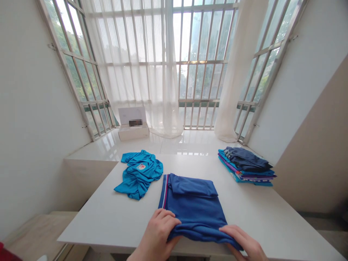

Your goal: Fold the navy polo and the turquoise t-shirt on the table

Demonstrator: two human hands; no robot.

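Dark blue trousers (194, 208) with a white and red stripe down the left side lie partly folded on the white table. Their far end is folded over into a flap. At the near edge, my left hand (163, 230) grips the left corner of the cloth, thumb below and fingers on top. My right hand (244, 243) pinches the right corner the same way. Between both hands the near edge is bunched and raised near the table's front edge. A crumpled turquoise T-shirt (144, 174) with a small white and red emblem lies beyond, to the left.
On the right of the white table (108, 224) stands a stack of folded clothes (246, 166), a dark navy piece on top. An open white box (133, 131) sits on the window ledge, behind which hang sheer curtains (136, 72).
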